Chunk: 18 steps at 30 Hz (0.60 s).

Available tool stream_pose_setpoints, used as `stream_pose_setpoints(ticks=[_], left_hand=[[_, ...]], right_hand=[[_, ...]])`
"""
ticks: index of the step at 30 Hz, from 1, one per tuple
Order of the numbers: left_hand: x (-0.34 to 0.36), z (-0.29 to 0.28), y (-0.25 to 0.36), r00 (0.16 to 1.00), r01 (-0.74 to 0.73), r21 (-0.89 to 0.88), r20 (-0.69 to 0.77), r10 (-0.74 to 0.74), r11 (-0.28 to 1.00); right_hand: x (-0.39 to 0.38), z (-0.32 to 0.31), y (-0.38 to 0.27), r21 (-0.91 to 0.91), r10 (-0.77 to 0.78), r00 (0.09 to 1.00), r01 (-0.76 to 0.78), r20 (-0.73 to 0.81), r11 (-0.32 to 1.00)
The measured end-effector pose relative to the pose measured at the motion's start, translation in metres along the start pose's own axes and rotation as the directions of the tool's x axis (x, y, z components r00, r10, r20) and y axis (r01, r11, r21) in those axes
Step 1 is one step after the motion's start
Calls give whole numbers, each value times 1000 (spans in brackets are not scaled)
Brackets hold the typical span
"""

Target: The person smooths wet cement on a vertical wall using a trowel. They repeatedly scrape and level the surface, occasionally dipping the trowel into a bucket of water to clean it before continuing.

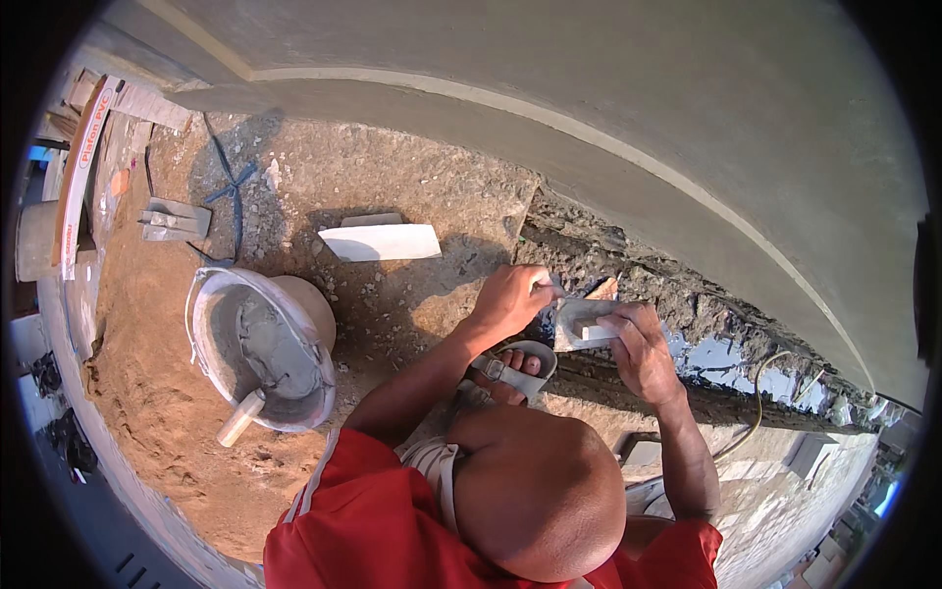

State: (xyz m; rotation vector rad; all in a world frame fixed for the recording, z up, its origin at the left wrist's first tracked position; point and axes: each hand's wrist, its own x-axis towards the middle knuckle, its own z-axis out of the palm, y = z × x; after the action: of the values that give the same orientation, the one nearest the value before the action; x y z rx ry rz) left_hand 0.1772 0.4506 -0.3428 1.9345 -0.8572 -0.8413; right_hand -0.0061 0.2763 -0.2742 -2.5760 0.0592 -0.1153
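My right hand [643,348] grips the light-coloured handle of a plastering trowel [572,312], whose flat, rectangular plate is smeared grey. Beside the trowel's left edge is my left hand [515,299], its fingers drawn together in a pinch; whatever may be between them is too small to make out. Both hands are over a dark, wet trench [589,257] at the foot of a grey plastered wall [628,88]. My sandalled foot [520,368] stands just below the left hand. A bucket of wet grey mortar [270,334] is to the left, with a wooden handle [240,417] leaning out over its rim.
A white offcut [383,242] lies on the sandy ground [392,172]. Farther left are a second trowel [177,219] and a dark strap [235,187]. A long box [88,162] lines the left side. A thin hose [758,393] crosses the trench at right, where water stands.
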Motion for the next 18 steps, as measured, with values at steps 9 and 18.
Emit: stream_pose_setpoints(ticks=[9, 18], left_hand=[[-4, 8, 11, 989, 4, -225, 146, 30, 974], [-8, 8, 10, 959, -191, 51, 222, 176, 980]], right_hand=[[-1, 0, 9, 20, -18, 999, 18, -31, 1000], [6, 6, -5, 58, -88, 996, 88, -3, 994]])
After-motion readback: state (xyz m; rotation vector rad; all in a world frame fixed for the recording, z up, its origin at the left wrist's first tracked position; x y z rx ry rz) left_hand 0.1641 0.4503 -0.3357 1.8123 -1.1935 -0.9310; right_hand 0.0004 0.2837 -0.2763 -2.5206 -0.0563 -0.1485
